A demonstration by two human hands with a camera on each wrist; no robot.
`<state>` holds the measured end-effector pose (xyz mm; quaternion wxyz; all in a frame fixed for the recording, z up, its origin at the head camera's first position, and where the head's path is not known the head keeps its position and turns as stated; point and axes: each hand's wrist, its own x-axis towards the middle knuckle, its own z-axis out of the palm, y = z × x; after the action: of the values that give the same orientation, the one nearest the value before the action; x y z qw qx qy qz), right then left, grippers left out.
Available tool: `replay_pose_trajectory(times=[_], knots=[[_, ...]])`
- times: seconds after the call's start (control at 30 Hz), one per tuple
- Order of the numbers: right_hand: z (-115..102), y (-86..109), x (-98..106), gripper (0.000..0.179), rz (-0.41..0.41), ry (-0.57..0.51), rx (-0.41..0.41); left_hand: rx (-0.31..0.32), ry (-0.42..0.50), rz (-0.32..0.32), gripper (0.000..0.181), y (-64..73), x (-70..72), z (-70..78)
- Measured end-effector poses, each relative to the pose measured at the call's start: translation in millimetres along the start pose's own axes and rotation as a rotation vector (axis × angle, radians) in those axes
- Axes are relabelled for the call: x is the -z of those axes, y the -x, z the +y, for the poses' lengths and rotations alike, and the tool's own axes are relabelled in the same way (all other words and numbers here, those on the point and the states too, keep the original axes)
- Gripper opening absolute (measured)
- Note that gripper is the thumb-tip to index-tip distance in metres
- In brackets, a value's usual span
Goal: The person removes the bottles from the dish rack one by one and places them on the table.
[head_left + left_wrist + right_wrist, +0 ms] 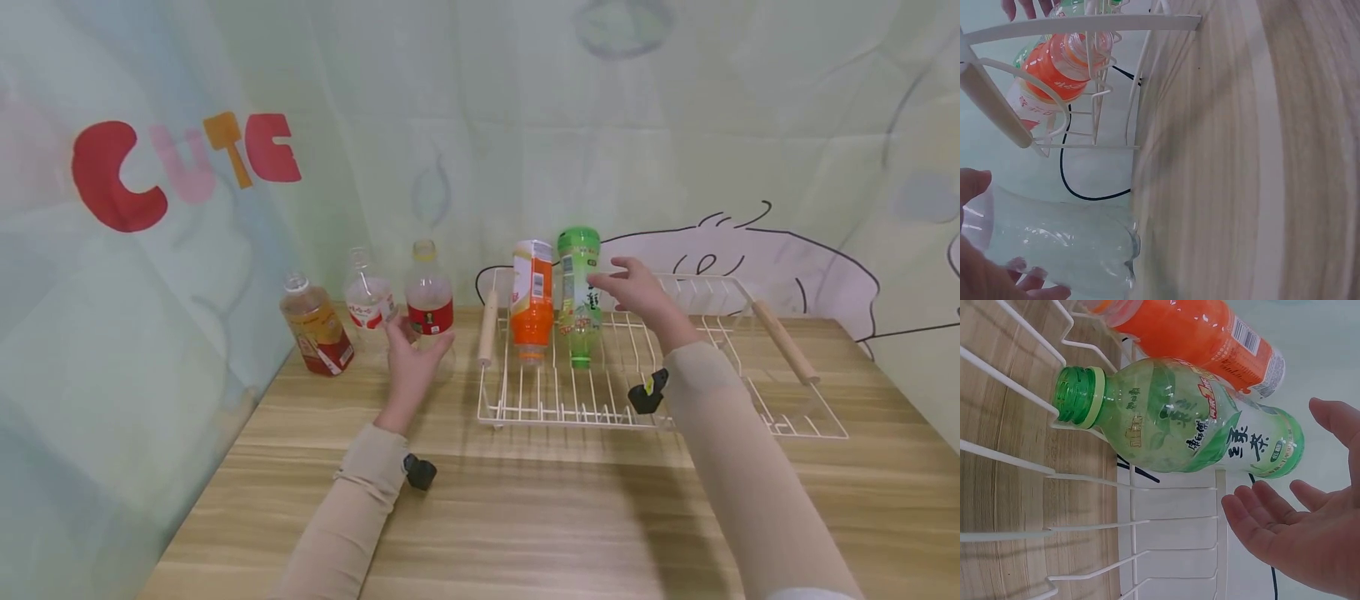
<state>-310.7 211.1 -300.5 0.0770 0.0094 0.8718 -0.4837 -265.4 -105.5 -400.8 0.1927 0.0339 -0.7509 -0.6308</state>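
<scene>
My left hand (pixel 411 371) grips a clear plastic bottle with a red label (pixel 431 315), which stands upright left of the wire rack. Its thumb lies on the bottle's right side and its fingers on the left. In the left wrist view, the bottle's clear lower body (pixel 1079 240) shows between them. My right hand (pixel 645 292) is held open, just right of a green tea bottle (pixel 577 292). That bottle leans neck-down in the white rack (pixel 562 423). In the right wrist view, the fingers (pixel 1247 512) are apart from it, and its green mouth (pixel 1075 397) is uncapped.
An orange bottle (pixel 532 312) also leans neck-down in the rack, left of the green one. A clear bottle with a red-and-white label (pixel 367 308) and an amber-labelled bottle (pixel 318 329) stand to the left. Wooden handles (pixel 785 342) flank the rack. Printed cloth (pixel 480 150) hangs behind.
</scene>
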Motion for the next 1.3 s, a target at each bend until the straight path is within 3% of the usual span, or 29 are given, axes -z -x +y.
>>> replay_pose_trajectory(times=[0.3,1.07,1.3], knots=[[-2,-4.1,-2,0.087,-0.043,0.034,-0.05,0.011,-0.016,0.004,0.068,-0.4,1.0,-5.7],[12,-23.0,-14,0.088,-0.106,0.023,-0.069,0.046,-0.028,0.013,0.073,-1.0,-1.3,-10.1],[16,-23.0,-17,0.083,-0.159,-0.002,-0.052,0.038,-0.018,0.007,0.072,0.8,-1.3,-8.9]])
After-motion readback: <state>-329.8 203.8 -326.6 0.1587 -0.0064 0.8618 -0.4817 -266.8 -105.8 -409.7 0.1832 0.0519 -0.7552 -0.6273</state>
